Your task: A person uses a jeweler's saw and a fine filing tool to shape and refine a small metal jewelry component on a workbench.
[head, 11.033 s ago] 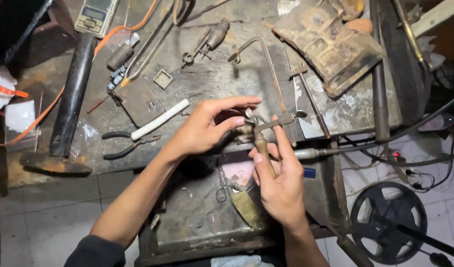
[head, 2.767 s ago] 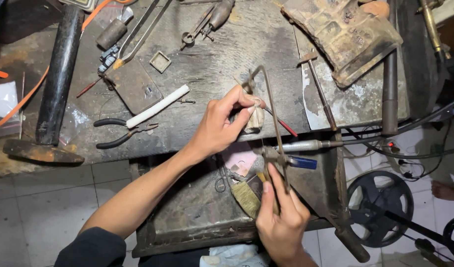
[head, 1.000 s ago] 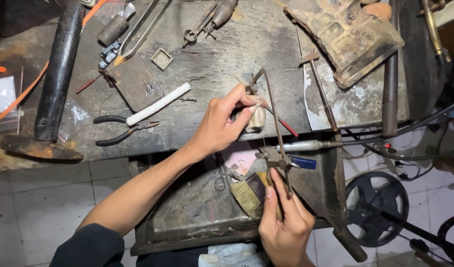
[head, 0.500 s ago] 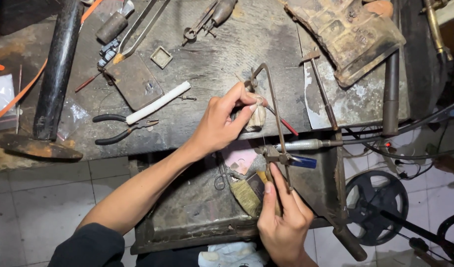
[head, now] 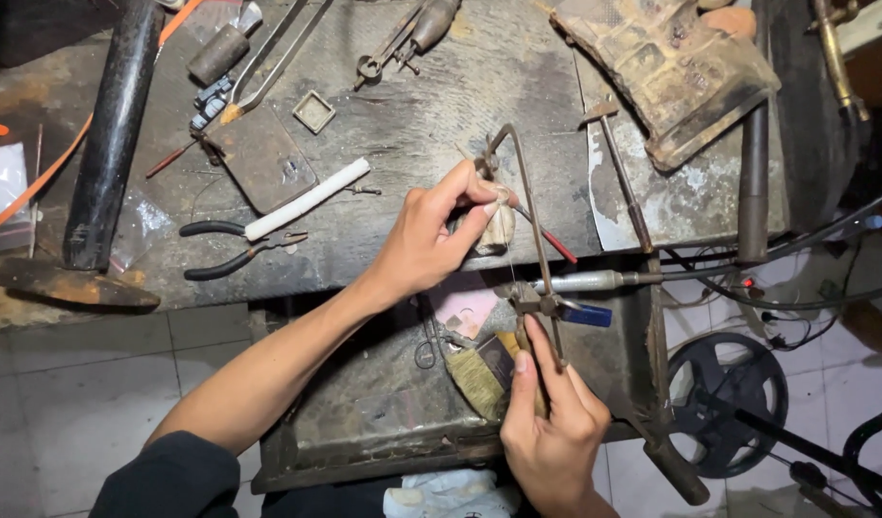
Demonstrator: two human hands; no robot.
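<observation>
My left hand (head: 429, 240) pinches a small workpiece against the pale wooden bench pin (head: 499, 228) at the front edge of the dark workbench (head: 412, 115). My right hand (head: 553, 432) grips the wooden handle of a metal jeweller's saw (head: 527, 221). The saw frame stands upright, its thin blade running down beside the bench pin and my left fingertips. A red-tipped tool (head: 554, 247) lies just right of the pin.
Black-handled pliers (head: 232, 251) and a white rod (head: 307, 200) lie left of my hands. A torch with a hose (head: 595, 281) rests to the right, a brush (head: 475, 379) in the drawer tray (head: 364, 422) below. A hammer (head: 100, 153), a metal block (head: 262, 170) and a worn pad (head: 667, 67) sit farther off.
Eleven seconds ago both hands were together at the bench pin. Since then my right hand has dropped to the saw handle; over the last second it shifts slightly up and down with the saw.
</observation>
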